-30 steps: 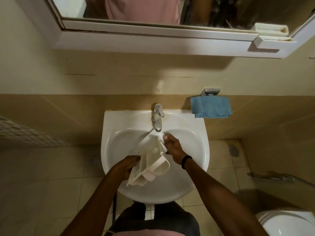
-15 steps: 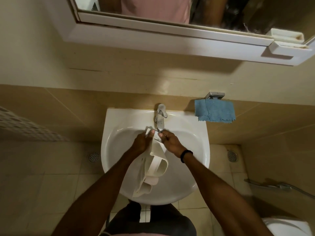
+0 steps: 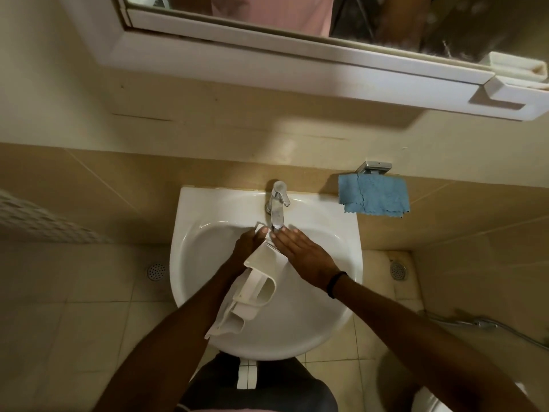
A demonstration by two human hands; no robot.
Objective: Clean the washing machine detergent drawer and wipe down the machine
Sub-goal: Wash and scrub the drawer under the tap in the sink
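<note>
The left hand [image 3: 248, 243] grips one detergent drawer [image 3: 252, 289] over one sink [image 3: 332, 319]; the right hand [image 3: 303, 254] lies flat, fingers spread.

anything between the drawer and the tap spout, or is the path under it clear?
Nothing visible blocks it. The left hand holds the detergent drawer over the sink, its top end right by the faucet spout. The right hand lies flat, fingers extended, beside the drawer just below the spout, not across it. Whether water runs cannot be told.

White basin [image 3: 323, 316] fills the centre of the frame, chrome tap [image 3: 278, 208] mounted on its back rim, and the cream detergent drawer [image 3: 255, 295] sits tilted inside the bowl.
</note>
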